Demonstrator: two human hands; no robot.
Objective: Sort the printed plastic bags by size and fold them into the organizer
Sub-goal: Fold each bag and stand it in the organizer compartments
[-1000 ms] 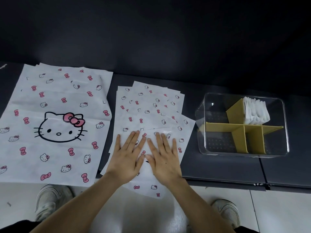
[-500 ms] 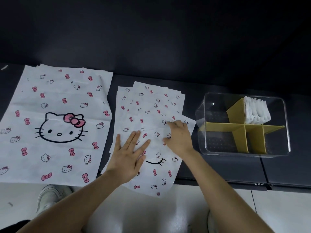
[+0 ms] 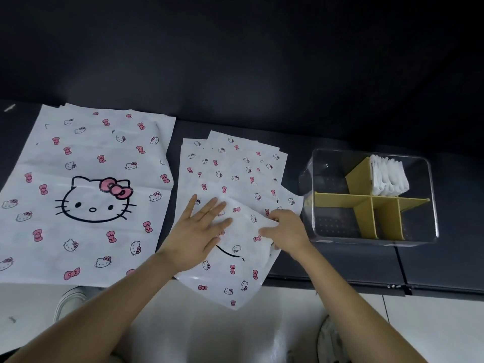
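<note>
A pile of large white bags [image 3: 86, 195] printed with a cat face and pink bows lies at the left of the dark table. A fan of smaller printed bags [image 3: 235, 169] lies in the middle. My left hand [image 3: 199, 229] presses flat on the top small bag [image 3: 235, 263], fingers spread. My right hand [image 3: 285, 229] pinches that bag's right edge, which is lifted and folded over toward the left. A clear organizer [image 3: 372, 195] with yellow dividers stands at the right; folded white bags [image 3: 389, 176] fill its back right compartment.
The dark table [image 3: 340, 265] ends at a front edge just below the bags, and the top small bag overhangs it. Pale floor and my white shoes [image 3: 70, 302] show below. A dark wall rises behind the table.
My right hand left the bag's middle, went to its right edge, and now pulls that edge up and leftward. My left hand stays pressed on the bag.
</note>
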